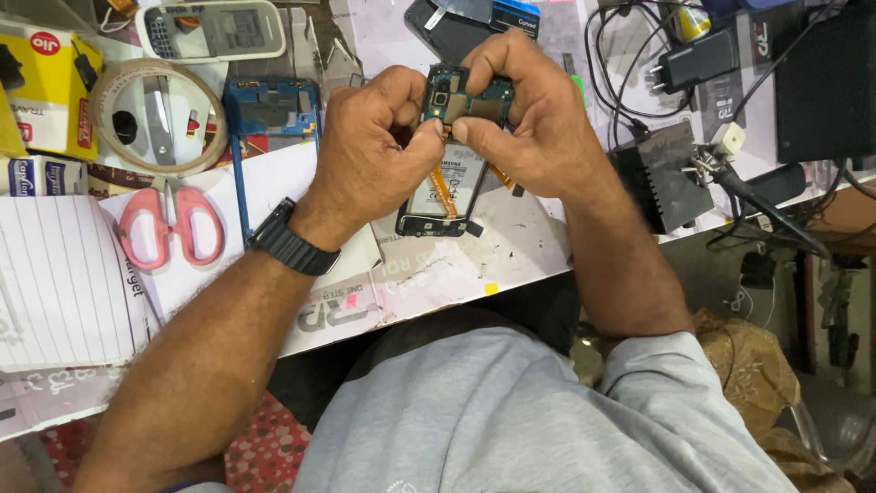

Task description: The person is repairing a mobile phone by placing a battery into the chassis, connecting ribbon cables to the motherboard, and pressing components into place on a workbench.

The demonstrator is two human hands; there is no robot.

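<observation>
Your opened phone [453, 164] lies back-off on the bench [511, 246], its battery and circuit board exposed, its bottom end toward you and not far from the bench's near edge. Your left hand [379, 141] is curled tight on the phone's left side, thumb and forefinger pinched at the board's lower edge. Your right hand [529, 114] wraps over the phone's top right corner, fingers closed on it, thumb meeting the left thumb over the board. What sits between the thumbs is too small to tell.

Orange flex strips hang off the phone's right and lower middle.

Left of the phone, just beside your left hand: a blue phone frame [271, 105]. Further left, a tape roll [157, 117], below it pink scissors [170, 226] and a lined notepad [59, 278] running off the bench edge.

Right of the phone, near your right wrist: a black block [662, 178], then a soldering iron [757, 196] at the bench's right edge with tangled cables [630, 55] above.

Bare bench only below the phone, a narrow strip before the near edge.
</observation>
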